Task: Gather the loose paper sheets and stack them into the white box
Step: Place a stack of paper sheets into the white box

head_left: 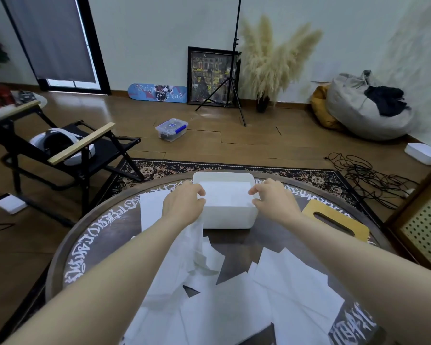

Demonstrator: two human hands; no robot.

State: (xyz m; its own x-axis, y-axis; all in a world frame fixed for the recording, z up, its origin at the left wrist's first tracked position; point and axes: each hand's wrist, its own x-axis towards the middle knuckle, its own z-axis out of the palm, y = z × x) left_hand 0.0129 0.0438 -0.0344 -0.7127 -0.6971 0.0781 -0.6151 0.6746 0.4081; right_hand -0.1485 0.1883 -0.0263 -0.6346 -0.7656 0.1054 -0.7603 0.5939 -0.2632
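Reaching over the white box (228,215) near the table's (105,235) far edge, both hands, left hand (184,201) and right hand (271,197), pinch a paper sheet (225,194) with curled fingers; loose sheets (271,295) cover the near edge.

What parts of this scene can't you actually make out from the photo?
- How many sheets lie in the white box: head view, its walls and both hands hide them.
- Left hand fingertips: curled out of sight.
- Loose sheets near the bottom: cut by the frame edge.
- Plastic tub contents: too small.
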